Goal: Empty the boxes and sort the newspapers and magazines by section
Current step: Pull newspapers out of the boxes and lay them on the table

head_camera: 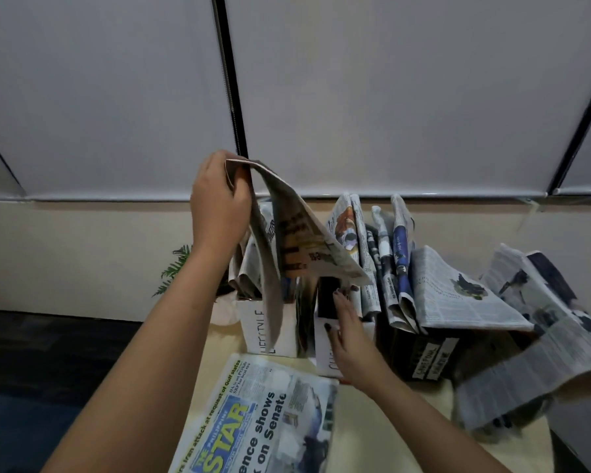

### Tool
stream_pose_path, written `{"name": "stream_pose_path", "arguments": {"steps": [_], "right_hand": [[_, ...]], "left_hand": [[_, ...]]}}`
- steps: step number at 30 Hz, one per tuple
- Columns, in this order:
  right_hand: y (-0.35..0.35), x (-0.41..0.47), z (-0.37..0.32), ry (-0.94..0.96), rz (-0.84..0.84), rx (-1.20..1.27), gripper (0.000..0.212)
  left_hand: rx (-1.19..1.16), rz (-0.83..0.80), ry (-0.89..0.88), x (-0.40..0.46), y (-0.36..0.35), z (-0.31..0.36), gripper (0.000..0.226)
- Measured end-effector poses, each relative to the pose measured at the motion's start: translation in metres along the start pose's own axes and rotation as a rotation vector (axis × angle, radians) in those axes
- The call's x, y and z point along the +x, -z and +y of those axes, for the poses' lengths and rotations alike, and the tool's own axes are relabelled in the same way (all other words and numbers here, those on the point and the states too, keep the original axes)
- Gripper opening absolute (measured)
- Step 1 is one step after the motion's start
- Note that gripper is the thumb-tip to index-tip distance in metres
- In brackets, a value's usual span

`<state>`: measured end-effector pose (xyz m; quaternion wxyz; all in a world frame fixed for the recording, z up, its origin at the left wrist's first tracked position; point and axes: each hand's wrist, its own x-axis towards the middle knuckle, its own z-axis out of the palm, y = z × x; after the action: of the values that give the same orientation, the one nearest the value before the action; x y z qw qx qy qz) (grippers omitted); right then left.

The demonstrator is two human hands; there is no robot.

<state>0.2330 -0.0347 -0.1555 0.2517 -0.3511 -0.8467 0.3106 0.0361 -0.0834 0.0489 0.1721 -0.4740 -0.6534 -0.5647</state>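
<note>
Far left, low against the wall, a small plant (178, 268) stands clear of everything. Next comes the left hand (219, 203), raised above the boxes and pinching the top corner of a folded newspaper (287, 240). The sheet hangs from that pinch, its long axis running down and slightly toward us, its lower edge trailing over the front of the white box (270, 332) it seems to be coming out of. More papers stand upright in that box behind it.

Below, flat on the table (382, 435), lies the Star paper (260, 414), front page up, just in front of the boxes.

The right hand (347, 327) sits lower and nearer, fingers fairly straight, resting against the front of the second white box (325, 353); it may be steadying it, though I can't tell whether the fingertips hook the rim. It is the closer hand to the hanging sheet's free lower corner.

Further right, a dark box (423, 356) holds upright folded papers (393, 261), and loose opened sheets (512, 322) sprawl over it and off the table's right side, crowding any spot there for a new pile.
</note>
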Motion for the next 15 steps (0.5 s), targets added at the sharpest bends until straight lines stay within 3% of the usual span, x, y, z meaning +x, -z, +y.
{"name": "stream_pose_path", "arguments": {"steps": [3, 8, 11, 15], "right_hand": [[0.017, -0.004, -0.011, -0.055, 0.146, 0.236, 0.065], [0.053, 0.008, -0.021, -0.223, 0.186, 0.482, 0.07], [0.081, 0.007, -0.035, -0.083, 0.307, 0.685, 0.071], [0.112, -0.002, -0.044, -0.025, 0.41, 0.783, 0.039]], "left_hand": [[-0.011, -0.006, -0.008, -0.002, 0.016, 0.026, 0.014], [-0.036, -0.012, -0.051, -0.005, 0.043, 0.062, 0.018], [0.002, -0.088, -0.054, -0.008, 0.058, 0.081, 0.023], [0.025, -0.297, -0.023, -0.016, 0.071, 0.093, 0.021]]}}
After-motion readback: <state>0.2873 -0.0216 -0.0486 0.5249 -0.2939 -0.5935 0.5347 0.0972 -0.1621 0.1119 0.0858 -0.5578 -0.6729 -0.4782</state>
